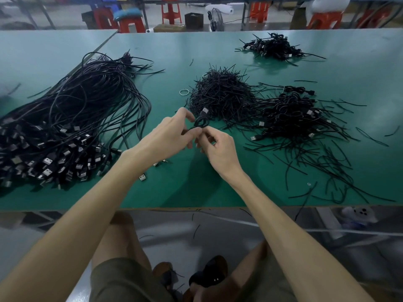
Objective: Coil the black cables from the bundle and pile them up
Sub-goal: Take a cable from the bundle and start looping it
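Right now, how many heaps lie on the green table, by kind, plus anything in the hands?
Bundle of long uncoiled black cables: 1
Heap of short black ties: 1
Piles of coiled black cables, near and far: 2
Small black cable coil, pinched by left hand and right hand: 1
Total: 5

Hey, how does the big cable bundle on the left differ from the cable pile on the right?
The bundle is bigger, its cables long and uncoiled, plugs massed at the near end. The pile is smaller, its cables wound into small coils, plugs scattered. Both are black USB cables on the green table.
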